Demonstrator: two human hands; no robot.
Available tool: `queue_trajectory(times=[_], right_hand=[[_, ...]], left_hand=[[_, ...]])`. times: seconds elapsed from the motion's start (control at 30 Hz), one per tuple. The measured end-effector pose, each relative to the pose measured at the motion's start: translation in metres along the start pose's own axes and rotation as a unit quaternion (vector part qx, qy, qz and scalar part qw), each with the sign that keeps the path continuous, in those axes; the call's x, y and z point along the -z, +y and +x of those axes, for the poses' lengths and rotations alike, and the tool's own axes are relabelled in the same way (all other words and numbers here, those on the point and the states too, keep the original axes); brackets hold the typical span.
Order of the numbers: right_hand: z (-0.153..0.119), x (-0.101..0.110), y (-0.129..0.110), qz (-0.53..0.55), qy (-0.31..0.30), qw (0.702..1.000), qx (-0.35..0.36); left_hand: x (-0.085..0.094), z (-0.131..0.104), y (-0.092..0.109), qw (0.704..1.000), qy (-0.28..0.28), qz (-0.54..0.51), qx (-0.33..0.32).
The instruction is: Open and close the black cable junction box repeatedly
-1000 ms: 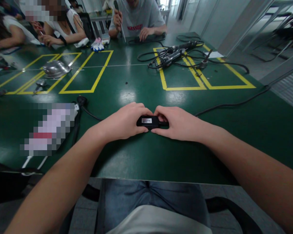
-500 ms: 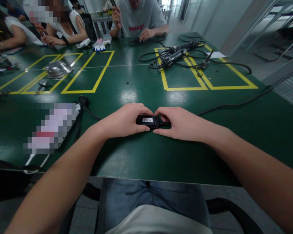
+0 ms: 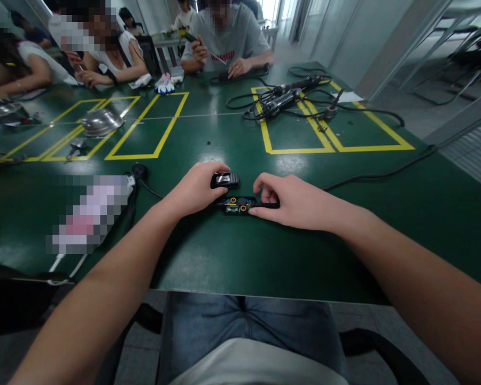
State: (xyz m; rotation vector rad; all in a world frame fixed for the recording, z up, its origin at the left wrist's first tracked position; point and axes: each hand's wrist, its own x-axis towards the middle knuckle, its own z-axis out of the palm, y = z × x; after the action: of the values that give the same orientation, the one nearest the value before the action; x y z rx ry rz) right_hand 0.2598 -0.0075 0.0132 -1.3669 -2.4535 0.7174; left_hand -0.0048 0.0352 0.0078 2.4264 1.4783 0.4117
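Between thumb and fingers, my left hand [image 3: 198,187] grips a black cover [image 3: 228,180] with a small white label. Just below the cover lies a small black housing [image 3: 239,206], its circuit board and copper-coloured coils showing. My right hand [image 3: 286,200] is at the housing's right end, thumb and fingers round the black cable there; its index finger is curled above. The cable continues beyond my right hand across the green table.
A blurred-out item [image 3: 94,211] with a white cord lies left. Metal bowl [image 3: 100,123], gloves [image 3: 165,84] and black cabled tools [image 3: 282,99] lie farther back on the green table [image 3: 208,256]. People sit across the table.
The black cover has come off the housing and moved up and left in my left hand, uncovering the circuit board. My right hand stays near the cable end.
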Motion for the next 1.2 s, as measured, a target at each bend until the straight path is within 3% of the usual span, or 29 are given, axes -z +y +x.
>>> queue_trajectory(times=[0.2, 0.33, 0.4, 0.57, 0.63, 0.83, 1.2], right_hand=[[0.002, -0.002, 0.003, 0.027, 0.004, 0.999, 0.045], [0.002, -0.002, 0.002, 0.028, 0.000, 0.998, 0.060], [0.002, -0.002, 0.002, 0.030, -0.001, 0.998, 0.061], [0.002, -0.002, 0.004, 0.048, -0.007, 0.997, 0.056], [0.003, -0.003, 0.005, 0.047, -0.006, 0.998, 0.052], [0.003, -0.005, 0.002, 0.032, 0.006, 0.998, 0.052], [-0.001, 0.003, 0.001, 0.044, 0.017, 0.997, 0.063]], left_hand=[[0.001, -0.002, -0.003, 0.999, 0.021, 0.020, -0.022], [0.012, -0.008, 0.001, 0.997, 0.062, -0.013, -0.048], [0.021, -0.012, 0.005, 0.996, 0.041, -0.044, -0.063], [0.032, -0.018, 0.011, 0.984, -0.141, -0.081, -0.071], [0.031, -0.019, 0.012, 0.980, -0.172, -0.078, -0.068], [0.028, -0.018, 0.014, 0.977, -0.191, -0.079, -0.058], [0.041, -0.017, 0.009, 0.974, -0.190, -0.110, -0.062]])
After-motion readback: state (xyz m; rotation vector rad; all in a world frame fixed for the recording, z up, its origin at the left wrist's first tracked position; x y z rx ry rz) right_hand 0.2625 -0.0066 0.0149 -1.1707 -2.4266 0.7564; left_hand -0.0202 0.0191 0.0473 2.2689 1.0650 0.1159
